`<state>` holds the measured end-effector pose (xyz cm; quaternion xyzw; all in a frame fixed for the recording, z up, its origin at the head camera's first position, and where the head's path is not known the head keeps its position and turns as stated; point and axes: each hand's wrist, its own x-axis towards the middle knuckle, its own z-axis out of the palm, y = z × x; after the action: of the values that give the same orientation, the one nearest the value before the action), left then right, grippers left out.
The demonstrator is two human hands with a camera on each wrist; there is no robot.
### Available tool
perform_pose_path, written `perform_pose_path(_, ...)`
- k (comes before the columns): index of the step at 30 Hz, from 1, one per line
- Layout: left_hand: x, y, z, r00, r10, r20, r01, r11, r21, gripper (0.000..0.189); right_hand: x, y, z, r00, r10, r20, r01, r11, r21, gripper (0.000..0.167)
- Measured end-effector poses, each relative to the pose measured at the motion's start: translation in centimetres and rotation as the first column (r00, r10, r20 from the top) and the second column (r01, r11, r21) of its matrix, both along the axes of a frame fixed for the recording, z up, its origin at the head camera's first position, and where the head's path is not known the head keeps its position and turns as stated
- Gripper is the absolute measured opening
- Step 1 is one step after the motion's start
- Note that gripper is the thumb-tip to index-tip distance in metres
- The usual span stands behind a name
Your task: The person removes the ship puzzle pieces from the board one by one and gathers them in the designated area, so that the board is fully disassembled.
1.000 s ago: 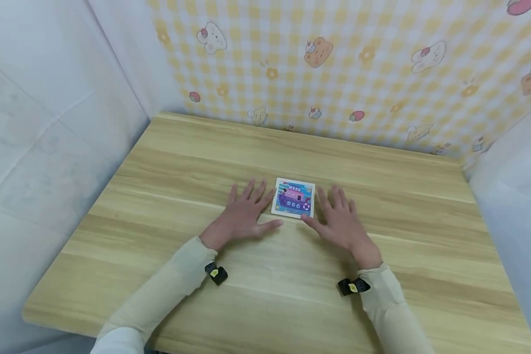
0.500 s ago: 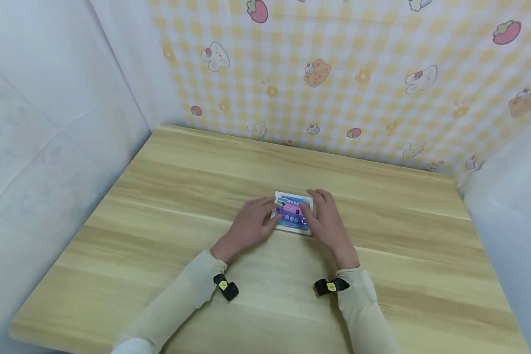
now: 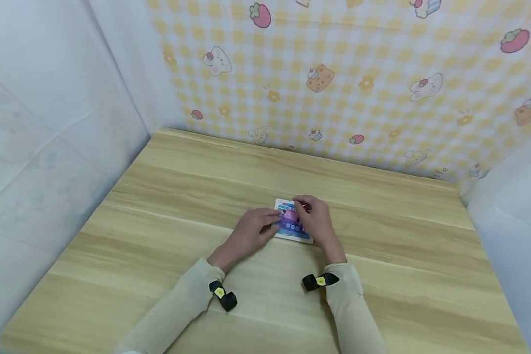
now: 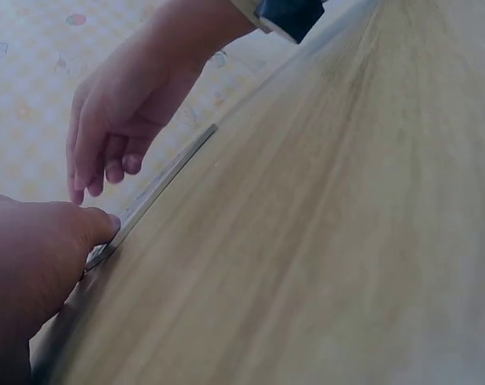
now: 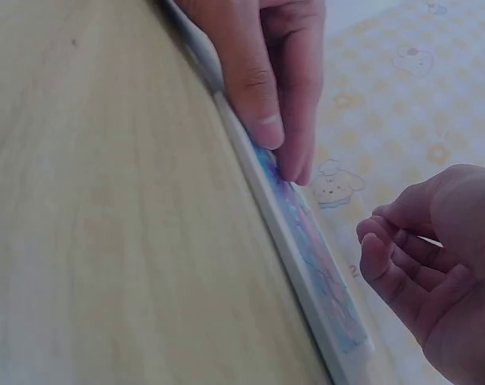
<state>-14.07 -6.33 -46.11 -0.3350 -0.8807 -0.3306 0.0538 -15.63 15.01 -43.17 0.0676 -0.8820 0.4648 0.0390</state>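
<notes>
A thin square picture board (image 3: 288, 227) with a white border and a purple-pink ship lies flat on the table. At its left edge, the left hand (image 3: 252, 229) rests its fingers and thumb on the border. The right wrist view shows this left hand (image 5: 258, 80) touching one end of the board (image 5: 302, 241). My right hand (image 3: 318, 222) is over the upper right part of the picture and hides it. In the right wrist view, that right hand (image 5: 434, 265) has its fingers curled, and nothing is visible between them. The left wrist view has it above the board's surface.
The board lies on a light wood-grain table (image 3: 194, 187). Behind it hangs a yellow checked cloth (image 3: 283, 98) with cartoon prints. White sheets (image 3: 57, 147) close off the sides. A black strap (image 3: 223, 295) is on each wrist.
Both hands were spread beside the board; they have come inward. The left fingers now rest on its left edge. The right hand has moved over its upper right, its fingers curling. The head view has tilted up.
</notes>
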Motion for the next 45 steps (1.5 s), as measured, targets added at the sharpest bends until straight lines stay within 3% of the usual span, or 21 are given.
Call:
perform_pose_path(6,0.4,0.1,-0.5,1.0,-0.003,-0.005,0.003,1.0,-0.025,0.032,-0.4,-0.6,-1.0,1.0,0.008,0.022,-0.008,1.0,0.024,0.022)
perform_pose_path(17,0.2,-0.3,-0.3,0.999,0.001,-0.054,-0.001,1.0,-0.001,0.03,-1.2,-1.1,-2.6,1.0,0.002,0.025,-0.002,1.0,0.005,0.02)
perform_pose_path(22,-0.1,-0.3,-0.5,0.994,-0.085,-0.07,0.084,0.996,-0.019,0.03,-1.5,-1.1,-2.7,0.998,0.058,-0.022,-0.058,0.997,0.044,0.017)
perform_pose_path(25,-0.2,-0.2,-0.6,0.988,-0.149,-0.032,0.148,0.988,-0.051,0.033,-1.7,-1.1,-2.6,0.996,0.08,-0.037,-0.077,0.994,0.074,0.017)
perform_pose_path(27,-0.2,-0.2,-0.6,0.987,-0.162,0.01,0.162,0.985,-0.063,0.035,-1.9,-1.1,-2.5,0.995,0.087,-0.038,-0.083,0.992,0.094,0.016)
perform_pose_path(32,-0.2,-0.1,-0.7,0.987,-0.148,0.069,0.153,0.986,-0.067,0.035,-2.1,-1.3,-2.3,0.995,0.093,-0.025,-0.089,0.987,0.132,0.016)
perform_pose_path(45,-0.3,0.1,-0.9,0.988,-0.125,0.086,0.131,0.99,-0.06,0.035,-2.8,-2.0,-1.7,0.996,0.083,0.017,-0.085,0.98,0.182,0.012)
